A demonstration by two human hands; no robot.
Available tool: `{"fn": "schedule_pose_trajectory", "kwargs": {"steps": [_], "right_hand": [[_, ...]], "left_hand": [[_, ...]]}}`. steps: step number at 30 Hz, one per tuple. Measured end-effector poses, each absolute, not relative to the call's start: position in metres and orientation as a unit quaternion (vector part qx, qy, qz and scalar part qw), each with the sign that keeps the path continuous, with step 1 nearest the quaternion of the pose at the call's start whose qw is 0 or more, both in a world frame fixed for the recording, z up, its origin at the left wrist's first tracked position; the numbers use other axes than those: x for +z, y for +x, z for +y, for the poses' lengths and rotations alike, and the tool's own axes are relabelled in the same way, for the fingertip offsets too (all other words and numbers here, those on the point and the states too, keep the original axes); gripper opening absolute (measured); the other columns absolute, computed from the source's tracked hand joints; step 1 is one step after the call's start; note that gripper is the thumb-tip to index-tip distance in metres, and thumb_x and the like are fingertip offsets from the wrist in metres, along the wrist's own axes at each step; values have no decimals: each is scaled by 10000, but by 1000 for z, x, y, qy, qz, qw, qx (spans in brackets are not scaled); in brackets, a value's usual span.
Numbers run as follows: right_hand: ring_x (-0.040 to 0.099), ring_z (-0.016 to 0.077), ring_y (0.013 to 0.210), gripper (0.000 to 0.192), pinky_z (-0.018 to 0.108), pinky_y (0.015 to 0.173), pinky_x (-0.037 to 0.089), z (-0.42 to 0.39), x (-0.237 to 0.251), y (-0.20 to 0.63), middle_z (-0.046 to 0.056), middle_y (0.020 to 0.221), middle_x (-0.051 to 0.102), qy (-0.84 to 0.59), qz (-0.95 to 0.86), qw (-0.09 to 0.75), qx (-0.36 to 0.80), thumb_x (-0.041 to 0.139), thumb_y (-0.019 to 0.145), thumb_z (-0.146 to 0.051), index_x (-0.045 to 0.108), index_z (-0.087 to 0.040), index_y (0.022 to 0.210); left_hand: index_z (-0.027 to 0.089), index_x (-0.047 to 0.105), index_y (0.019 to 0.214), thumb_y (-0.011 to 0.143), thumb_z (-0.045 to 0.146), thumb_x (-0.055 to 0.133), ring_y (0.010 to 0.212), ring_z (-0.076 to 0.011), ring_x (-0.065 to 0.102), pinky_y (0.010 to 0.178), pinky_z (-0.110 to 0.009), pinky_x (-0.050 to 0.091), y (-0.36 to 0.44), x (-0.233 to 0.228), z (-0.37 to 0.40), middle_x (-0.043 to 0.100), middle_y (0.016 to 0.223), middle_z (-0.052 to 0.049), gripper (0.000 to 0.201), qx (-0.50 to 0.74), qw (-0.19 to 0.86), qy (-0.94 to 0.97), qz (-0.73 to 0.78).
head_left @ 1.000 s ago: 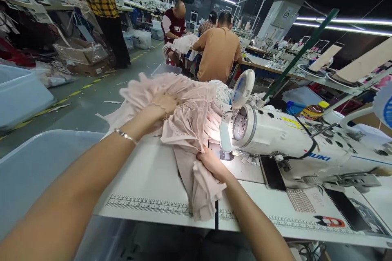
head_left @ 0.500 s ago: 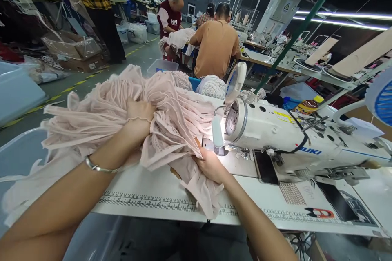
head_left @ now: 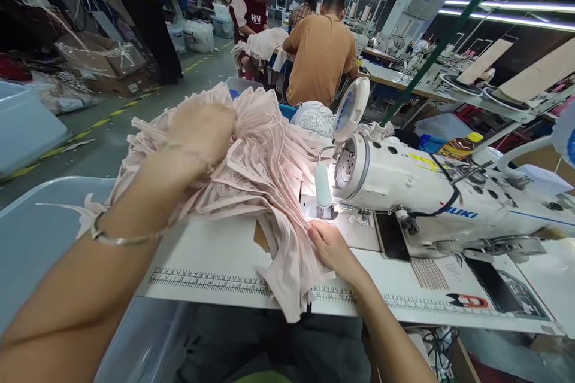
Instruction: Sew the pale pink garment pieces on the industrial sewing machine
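Gripping a bunch of the pink pleated fabric [head_left: 251, 167], my left hand [head_left: 197, 131] holds it raised above the near-left part of the sewing table [head_left: 215, 263]; the hand is blurred, fingers closed into the cloth. My right hand [head_left: 332, 248] lies flat and open on one strip of the same fabric, pressing it to the table just near of the needle area of the sewing machine [head_left: 426, 197].

Containers — two translucent grey plastic bins: one bin [head_left: 40, 233] at the near left, beside the table edge, its contents not visible; a second bin [head_left: 24, 131] at the far left, contents also not visible.

The fabric is thin, sheer, finely pleated, with ruffled edges; one end hangs over the near table edge across the printed ruler strip [head_left: 211, 281]. The machine is one unit — white, smooth, glossy, with a lit lamp at its head. One metal bracelet [head_left: 117, 239] sits on my left wrist.
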State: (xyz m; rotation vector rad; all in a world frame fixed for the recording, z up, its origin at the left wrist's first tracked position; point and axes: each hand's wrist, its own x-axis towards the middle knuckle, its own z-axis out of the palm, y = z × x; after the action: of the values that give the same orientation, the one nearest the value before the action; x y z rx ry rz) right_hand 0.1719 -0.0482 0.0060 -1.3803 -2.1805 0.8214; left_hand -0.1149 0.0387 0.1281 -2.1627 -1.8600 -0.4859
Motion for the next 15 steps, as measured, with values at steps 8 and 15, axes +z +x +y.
{"fn": "schedule_pose_trajectory", "kwargs": {"steps": [8, 15], "right_hand": [[551, 188, 894, 68, 290, 783, 431, -57, 11, 183, 17, 926, 599, -504, -745, 257, 353, 619, 794, -275, 610, -217, 829], [579, 160, 644, 237, 270, 588, 450, -58, 6, 197, -54, 717, 578, -580, -559, 300, 511, 627, 763, -381, 476, -233, 869]], "left_hand": [[111, 687, 977, 941, 460, 583, 1189, -318, 534, 1045, -472, 387, -33, 42, -81, 653, 1145, -181, 366, -141, 202, -915, -319], [169, 605, 649, 954, 360, 599, 488, -157, 534, 522, -274, 363, -49, 53, -88, 566, 523, 1, 359, 23, -82, -961, -264]]}}
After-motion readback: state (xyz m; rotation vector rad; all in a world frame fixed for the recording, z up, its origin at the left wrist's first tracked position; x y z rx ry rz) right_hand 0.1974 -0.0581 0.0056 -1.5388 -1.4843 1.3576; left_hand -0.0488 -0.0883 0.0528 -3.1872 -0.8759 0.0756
